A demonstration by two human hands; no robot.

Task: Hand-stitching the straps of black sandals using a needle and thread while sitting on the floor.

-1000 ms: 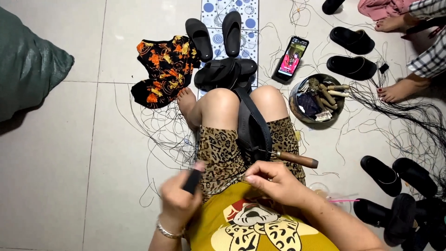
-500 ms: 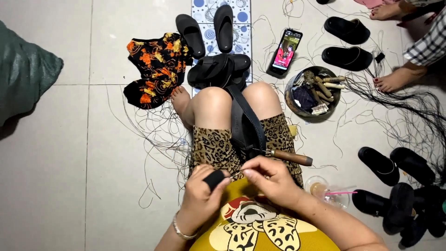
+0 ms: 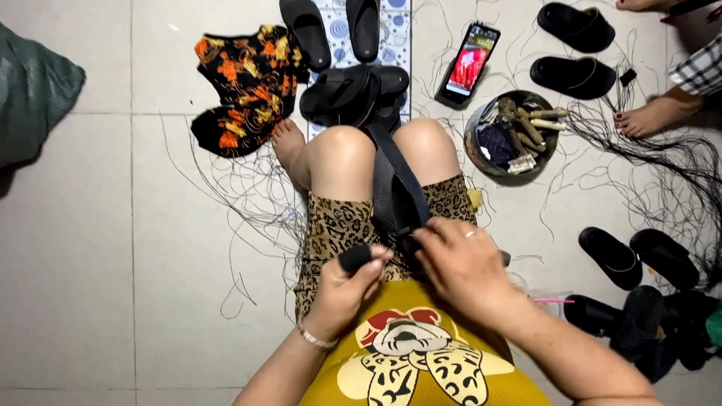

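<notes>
Nearest me, the left hand has its fingers curled tight around a small black handle. The right hand presses its fingers together, pinching the near end of the black sandal, which lies lengthwise between the two knees on the lap. Loose black threads lie over the tiled floor on both sides of the legs. At the floor's right edge I count about five black sandals heaped near me. Farther out sit one round bowl of tools, one lit phone, an orange-and-black patterned cloth and a stack of sandals. Another person's foot rests at the far right.
</notes>
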